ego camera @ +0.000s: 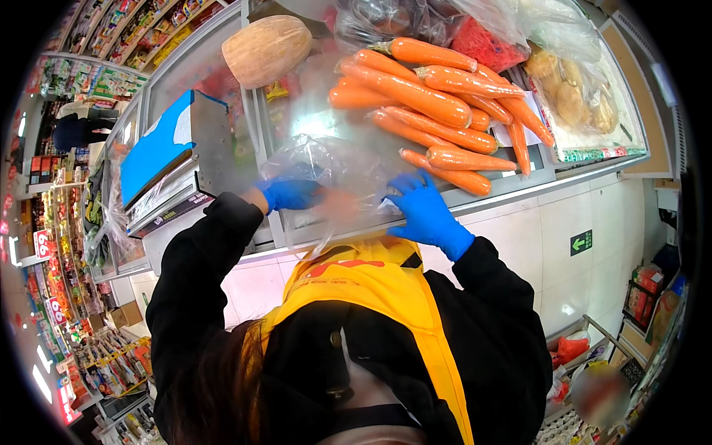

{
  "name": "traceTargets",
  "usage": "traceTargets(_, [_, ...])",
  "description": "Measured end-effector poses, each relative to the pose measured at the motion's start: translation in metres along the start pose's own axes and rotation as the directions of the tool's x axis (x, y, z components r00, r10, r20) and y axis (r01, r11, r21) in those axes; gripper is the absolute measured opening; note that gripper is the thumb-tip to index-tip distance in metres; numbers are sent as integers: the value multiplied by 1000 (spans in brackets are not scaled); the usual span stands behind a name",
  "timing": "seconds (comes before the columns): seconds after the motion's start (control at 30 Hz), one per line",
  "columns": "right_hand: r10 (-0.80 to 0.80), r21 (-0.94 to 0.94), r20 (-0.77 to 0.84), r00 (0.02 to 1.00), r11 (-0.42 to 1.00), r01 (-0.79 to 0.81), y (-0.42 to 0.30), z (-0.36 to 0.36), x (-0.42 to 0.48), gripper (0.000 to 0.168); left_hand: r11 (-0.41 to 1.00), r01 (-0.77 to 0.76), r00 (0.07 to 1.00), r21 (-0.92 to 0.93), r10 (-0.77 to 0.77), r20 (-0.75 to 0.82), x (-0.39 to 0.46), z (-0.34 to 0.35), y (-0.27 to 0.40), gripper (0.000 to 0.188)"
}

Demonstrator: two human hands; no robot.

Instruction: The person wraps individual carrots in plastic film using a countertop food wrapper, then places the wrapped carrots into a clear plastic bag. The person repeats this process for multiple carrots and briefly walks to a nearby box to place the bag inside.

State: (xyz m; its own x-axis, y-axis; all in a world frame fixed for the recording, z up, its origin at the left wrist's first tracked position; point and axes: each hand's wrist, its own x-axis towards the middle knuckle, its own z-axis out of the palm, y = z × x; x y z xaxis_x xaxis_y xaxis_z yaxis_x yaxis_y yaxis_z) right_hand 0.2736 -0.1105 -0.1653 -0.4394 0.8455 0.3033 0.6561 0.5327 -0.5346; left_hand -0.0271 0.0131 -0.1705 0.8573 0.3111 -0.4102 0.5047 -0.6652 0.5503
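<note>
My left hand (292,190), in a blue glove, is at a crumpled clear plastic bag (345,161) on the glass top of a chest freezer. The film and a blur hide its fingertips, so its grip cannot be made out. At the bag's right side is my right hand (428,214), also gloved in blue. Its fingers are spread, near a small white crumpled piece (388,206). Just beyond the right hand lies a heap of carrots (411,92), several of them with shiny film on their surface.
A wrapping machine with a blue cover (158,147) stands left of my left hand. Behind it lies a tan pumpkin (267,51). Bagged potatoes (573,92) sit in a white tray (601,146) at right, near a red mesh bag (484,47). A person (78,128) stands among the shelves.
</note>
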Motion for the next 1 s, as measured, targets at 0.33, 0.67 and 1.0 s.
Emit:
traceTargets(0.33, [165, 90, 210, 964, 978, -187, -30, 36, 25, 28, 986, 164, 979, 39, -158, -131, 4, 18, 45, 59])
traceTargets(0.67, [327, 446, 142, 934, 821, -356, -20, 38, 32, 29, 970, -84, 911, -227, -18, -411, 2, 25, 13, 44])
traceTargets(1.0, [368, -99, -99, 925, 921, -377, -47, 11, 46, 39, 926, 85, 964, -368, -170, -205, -16, -76, 92, 61])
